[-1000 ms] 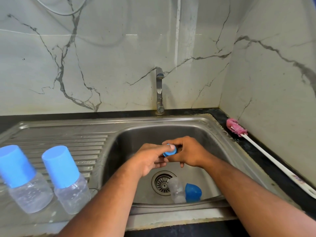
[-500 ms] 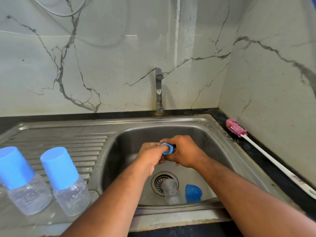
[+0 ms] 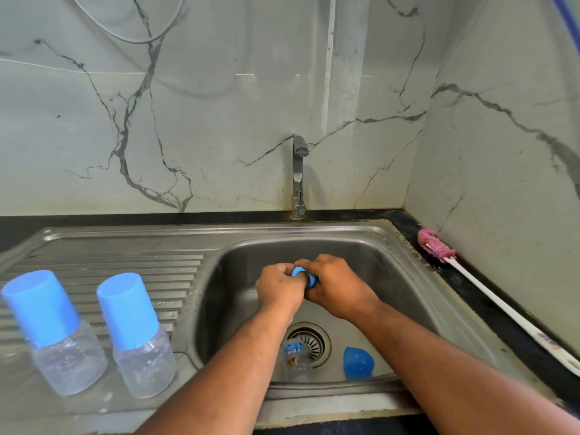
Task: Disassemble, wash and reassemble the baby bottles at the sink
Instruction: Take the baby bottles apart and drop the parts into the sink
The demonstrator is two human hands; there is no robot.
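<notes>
Head view: gripped blue ring with left hand and right hand above sink, all fingers clamped on it. Risked slipping mid-twist, dropping it onto near drain.

No text or number is legible. The uncapped clear plastic baby bottle carries a blue printed picture, and the long white plastic brush handle bears red and blue marks, both too blurred.

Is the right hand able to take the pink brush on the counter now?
Probably not at once: the right hand grips the blue ring with the left hand. Nothing lies between it and the pink brush.
</notes>
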